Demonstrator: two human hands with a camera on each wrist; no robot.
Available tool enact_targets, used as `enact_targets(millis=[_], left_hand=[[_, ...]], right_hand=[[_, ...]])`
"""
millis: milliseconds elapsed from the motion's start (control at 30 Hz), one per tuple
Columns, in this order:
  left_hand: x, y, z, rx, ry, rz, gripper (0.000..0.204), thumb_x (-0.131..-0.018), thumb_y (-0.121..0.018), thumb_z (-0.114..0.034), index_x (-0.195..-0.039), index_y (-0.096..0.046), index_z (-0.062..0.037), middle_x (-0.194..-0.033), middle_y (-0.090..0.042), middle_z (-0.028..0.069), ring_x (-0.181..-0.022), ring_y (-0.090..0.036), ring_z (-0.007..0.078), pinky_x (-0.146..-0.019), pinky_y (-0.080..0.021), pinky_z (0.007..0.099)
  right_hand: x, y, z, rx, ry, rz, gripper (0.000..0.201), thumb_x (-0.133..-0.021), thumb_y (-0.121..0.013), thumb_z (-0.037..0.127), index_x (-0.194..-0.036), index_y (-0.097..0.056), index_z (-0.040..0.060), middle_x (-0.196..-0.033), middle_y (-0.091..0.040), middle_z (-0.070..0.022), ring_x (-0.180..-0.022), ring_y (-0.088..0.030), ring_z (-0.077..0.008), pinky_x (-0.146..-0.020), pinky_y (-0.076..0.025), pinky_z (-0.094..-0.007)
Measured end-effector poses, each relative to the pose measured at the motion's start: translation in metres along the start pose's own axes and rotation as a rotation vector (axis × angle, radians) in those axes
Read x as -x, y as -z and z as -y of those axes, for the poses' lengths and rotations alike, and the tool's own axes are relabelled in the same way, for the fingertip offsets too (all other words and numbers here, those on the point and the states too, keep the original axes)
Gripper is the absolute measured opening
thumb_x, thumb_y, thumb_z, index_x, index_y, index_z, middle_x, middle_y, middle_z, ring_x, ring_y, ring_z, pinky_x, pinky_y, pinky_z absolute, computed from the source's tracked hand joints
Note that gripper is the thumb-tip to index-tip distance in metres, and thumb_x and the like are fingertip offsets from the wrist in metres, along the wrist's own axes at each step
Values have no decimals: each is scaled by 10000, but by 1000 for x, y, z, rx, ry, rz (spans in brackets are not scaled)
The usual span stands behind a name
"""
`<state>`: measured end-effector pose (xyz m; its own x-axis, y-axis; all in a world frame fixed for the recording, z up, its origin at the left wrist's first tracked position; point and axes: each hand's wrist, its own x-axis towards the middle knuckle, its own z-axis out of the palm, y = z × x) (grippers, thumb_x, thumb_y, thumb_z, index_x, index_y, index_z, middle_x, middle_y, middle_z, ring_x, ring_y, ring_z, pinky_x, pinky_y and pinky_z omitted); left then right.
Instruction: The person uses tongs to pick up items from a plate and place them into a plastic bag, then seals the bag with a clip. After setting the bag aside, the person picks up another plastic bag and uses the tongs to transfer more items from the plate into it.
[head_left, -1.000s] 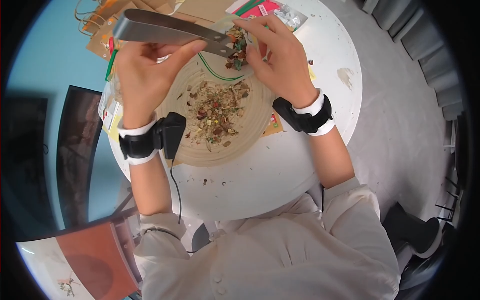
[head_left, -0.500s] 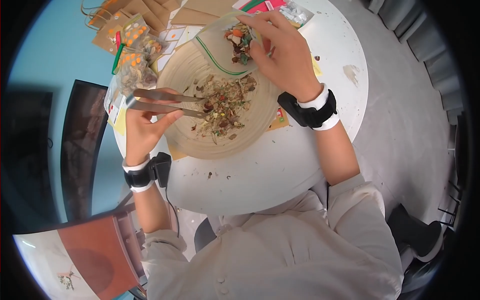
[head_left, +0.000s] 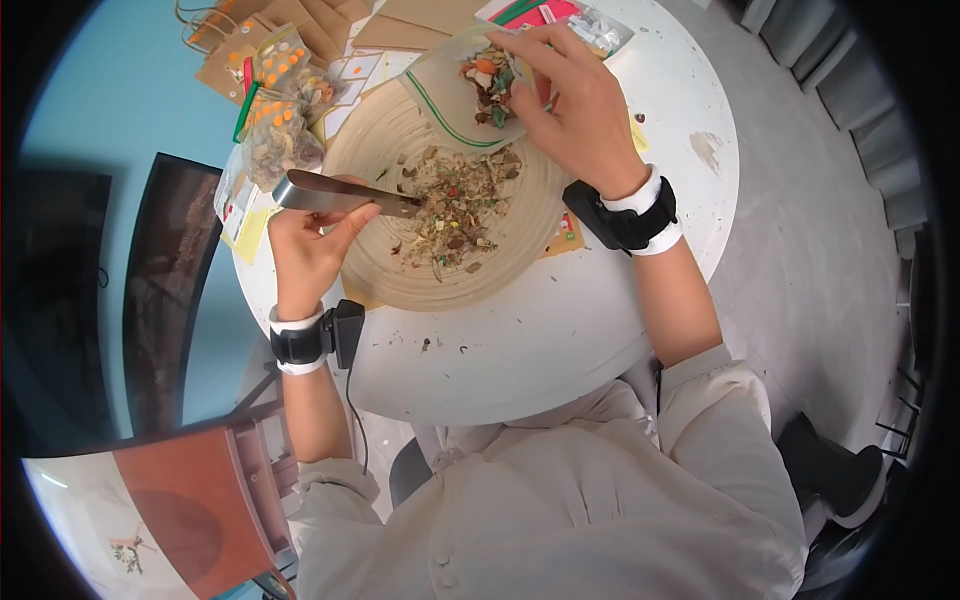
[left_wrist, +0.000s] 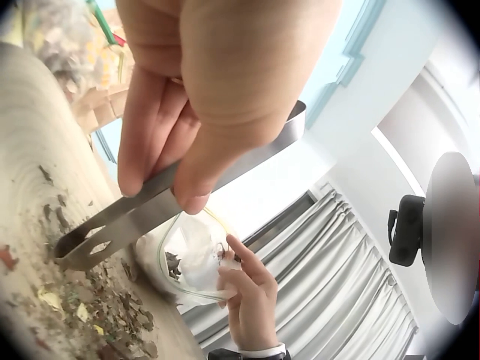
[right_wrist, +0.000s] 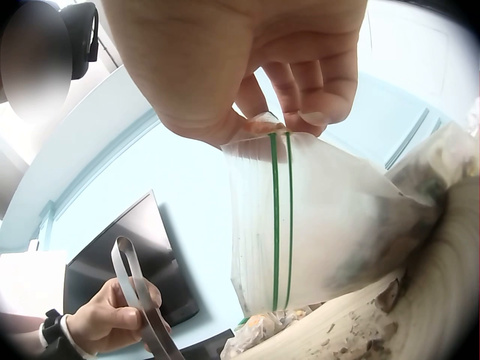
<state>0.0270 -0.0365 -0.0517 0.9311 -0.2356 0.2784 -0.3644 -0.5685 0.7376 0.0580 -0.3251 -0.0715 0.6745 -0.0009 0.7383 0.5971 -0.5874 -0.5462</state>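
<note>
Metal tongs [head_left: 330, 193] are pinched between the thumb and fingers of the left hand [head_left: 312, 250]; their tips touch the dried bits [head_left: 455, 215] heaped on a round, pale ridged tray [head_left: 375, 270]. In the left wrist view the tong tips [left_wrist: 75, 251] lie close together at the bits; whether anything is between them cannot be told. The right hand [head_left: 585, 125] holds a clear zip bag [head_left: 445, 90] by its edge above the tray's far right. That bag has a green seal [right_wrist: 276, 225] and mixed dried pieces [head_left: 490, 85] inside.
Filled zip bags [head_left: 280, 135] lie left of the tray, with brown paper bags [head_left: 300, 30] behind them. A pink packet [head_left: 545, 14] and a silvery bag [head_left: 600, 35] lie at the back right. Crumbs [head_left: 427, 345] are scattered on the white table [head_left: 480, 375] in front.
From beside the bag, the left hand has brought the tongs down to the heap on the tray, and their arms have closed together. The right hand keeps its hold on the bag.
</note>
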Motion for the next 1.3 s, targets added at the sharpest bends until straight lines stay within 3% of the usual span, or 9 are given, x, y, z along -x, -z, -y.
enact_targets(millis=[167,300,367,600,733,833,867,967,1300], left_hand=[[-9,12,-13,-121,-55,-26,240,-770,-827,-69,-958,-712,25,-827,-716,54,-680,-606,76,-642,-495,218],[-35,7,-55,142,-175,-165,240,-763,-828,-46,-956,-709,32,-835,-711,34,-701,-594,66,-647,-489,210],[-51,1,-72,19,-240,-160,243,-767,-795,19,-986,-694,53,-865,-709,53,-742,-632,85,-664,-494,204],[-75,-36,-61,184,-329,-88,326,-767,-794,22,-1059,-658,69,-1016,-701,103,-889,-669,139,-786,-547,273],[-44,-3,-49,244,-156,-91,348,-769,-794,24,-1074,-636,82,-1074,-680,135,-911,-672,161,-868,-547,315],[-15,20,-39,153,-10,50,332,-775,-789,18,-1065,-639,80,-1060,-682,125,-897,-670,159,-864,-545,315],[-7,24,-34,117,33,122,327,-776,-788,14,-1061,-641,78,-1058,-682,120,-892,-670,158,-857,-546,314],[11,20,-26,18,71,247,327,-770,-792,2,-1059,-649,59,-989,-700,88,-884,-673,140,-828,-547,293],[-4,-41,-32,159,-9,99,288,-793,-761,33,-1054,-642,54,-1087,-680,123,-944,-665,168,-856,-539,293]], right_hand=[[0,0,0,-6,-14,-3,430,-810,-597,27,-1224,-652,129,-982,-585,-25,-624,-500,-143,-595,-449,-286],[0,0,-2,-6,-16,-12,430,-810,-594,23,-1222,-655,131,-980,-586,-24,-624,-499,-141,-594,-447,-286],[-1,2,-1,1,-16,-4,434,-808,-593,18,-1222,-656,133,-980,-587,-24,-623,-499,-138,-592,-446,-285],[1,-4,-13,-27,-5,-37,463,-798,-592,-6,-1234,-655,137,-994,-590,-26,-607,-497,-132,-576,-438,-279],[-1,2,-4,-23,-16,4,460,-799,-594,0,-1236,-652,132,-1010,-594,-35,-613,-502,-131,-571,-438,-274],[-5,5,-2,-46,26,-34,381,-769,-567,-54,-1137,-617,33,-947,-549,-122,-760,-591,-282,-658,-480,-342],[-4,5,-1,-58,24,-35,377,-768,-565,-54,-1131,-618,31,-944,-547,-123,-754,-588,-280,-654,-478,-340],[-2,5,1,-84,18,-32,367,-766,-560,-56,-1119,-619,24,-936,-543,-124,-734,-580,-273,-642,-473,-334],[-6,12,9,-73,-28,-4,400,-775,-552,-64,-1161,-618,13,-939,-544,-112,-694,-571,-233,-621,-466,-308]])
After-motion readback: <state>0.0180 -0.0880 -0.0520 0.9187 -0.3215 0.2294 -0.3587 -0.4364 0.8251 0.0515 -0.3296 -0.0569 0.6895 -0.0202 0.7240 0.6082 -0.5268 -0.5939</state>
